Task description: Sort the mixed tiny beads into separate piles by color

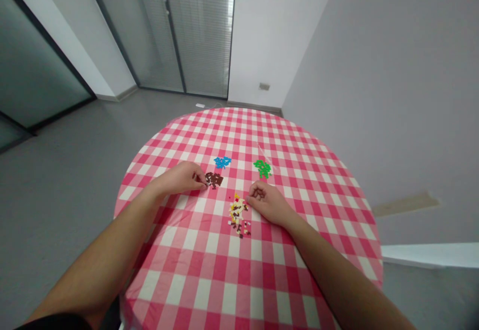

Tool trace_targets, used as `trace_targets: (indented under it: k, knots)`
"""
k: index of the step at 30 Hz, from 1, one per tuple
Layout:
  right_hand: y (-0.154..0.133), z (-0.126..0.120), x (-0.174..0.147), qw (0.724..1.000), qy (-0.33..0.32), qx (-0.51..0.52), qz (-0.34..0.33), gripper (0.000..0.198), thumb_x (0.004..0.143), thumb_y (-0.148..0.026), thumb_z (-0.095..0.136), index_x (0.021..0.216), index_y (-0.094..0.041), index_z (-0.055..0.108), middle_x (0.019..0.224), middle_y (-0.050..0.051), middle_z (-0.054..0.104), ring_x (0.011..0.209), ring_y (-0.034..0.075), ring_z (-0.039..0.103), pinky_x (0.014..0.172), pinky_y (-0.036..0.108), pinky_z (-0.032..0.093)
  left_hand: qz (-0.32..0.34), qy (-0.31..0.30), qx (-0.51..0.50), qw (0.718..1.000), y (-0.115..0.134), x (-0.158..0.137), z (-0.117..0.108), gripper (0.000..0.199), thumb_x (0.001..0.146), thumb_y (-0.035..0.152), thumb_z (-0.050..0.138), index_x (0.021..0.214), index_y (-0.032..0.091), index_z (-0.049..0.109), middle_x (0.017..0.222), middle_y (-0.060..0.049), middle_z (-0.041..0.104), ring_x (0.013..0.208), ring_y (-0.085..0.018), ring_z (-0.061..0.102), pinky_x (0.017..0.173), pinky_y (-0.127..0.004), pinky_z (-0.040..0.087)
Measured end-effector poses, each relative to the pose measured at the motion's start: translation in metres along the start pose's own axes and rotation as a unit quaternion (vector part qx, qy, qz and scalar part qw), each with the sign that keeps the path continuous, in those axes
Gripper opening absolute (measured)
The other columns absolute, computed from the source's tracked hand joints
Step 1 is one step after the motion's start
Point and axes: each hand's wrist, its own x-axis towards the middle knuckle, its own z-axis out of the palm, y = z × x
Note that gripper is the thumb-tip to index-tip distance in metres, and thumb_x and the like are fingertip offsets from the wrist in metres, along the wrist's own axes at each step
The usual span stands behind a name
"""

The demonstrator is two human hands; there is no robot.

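Brown pile (214, 178) spotted at three o'clock, right by the fingers of the left hand (181, 177); mixed pile (237, 212) seen at eight o'clock, just beside the right hand (270, 202)! Whether fingers are clamped on anything cannot be told.

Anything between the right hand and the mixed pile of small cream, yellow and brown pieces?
Nothing visible blocks it: the bare right hand sits close beside the mixed pile of small cream, yellow and brown pieces. Touching or not, too small to tell.
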Motion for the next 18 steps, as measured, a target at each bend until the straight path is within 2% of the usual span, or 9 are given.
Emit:
trace_targets:
  k: [7, 12, 18]
  knots:
    - [-0.003, -0.005, 0.000, 0.999, -0.033, -0.037, -0.010, 0.006, 0.084, -0.024, 0.061, 0.084, -0.019, 0.065, 0.072, 0.002, 0.067, 0.065, 0.015, 0.059, 0.059, 0.026, 0.044, 0.011, -0.020, -0.017, 1.000, -0.002, 0.003, 0.004, 0.015, 0.070, 0.026, 0.062, 0.076, 0.019, 0.074, 0.076, -0.003, 0.072, 0.065, -0.016, 0.061, 0.058, -0.025, 0.040]
    - [-0.010, -0.011, -0.002, 0.994, -0.068, -0.086, -0.017, 0.010, 0.084, -0.020, 0.063, 0.086, -0.018, 0.072, 0.081, 0.005, 0.073, 0.070, 0.016, 0.064, 0.063, 0.028, 0.046, 0.011, -0.019, -0.019, 1.000, -0.002, 0.003, 0.004, 0.015, 0.071, 0.026, 0.062, 0.077, 0.019, 0.074, 0.077, -0.003, 0.072, 0.068, -0.017, 0.063, 0.059, -0.025, 0.042]
    - [-0.011, -0.015, -0.006, 0.982, -0.115, -0.134, -0.069, 0.011, 0.084, -0.018, 0.065, 0.089, -0.019, 0.075, 0.086, 0.005, 0.073, 0.077, 0.017, 0.065, 0.070, 0.029, 0.048, 0.007, -0.017, -0.016, 1.000, -0.006, 0.004, 0.004, 0.014, 0.072, 0.027, 0.063, 0.077, 0.020, 0.074, 0.077, -0.002, 0.072, 0.069, -0.018, 0.064, 0.059, -0.025, 0.042]
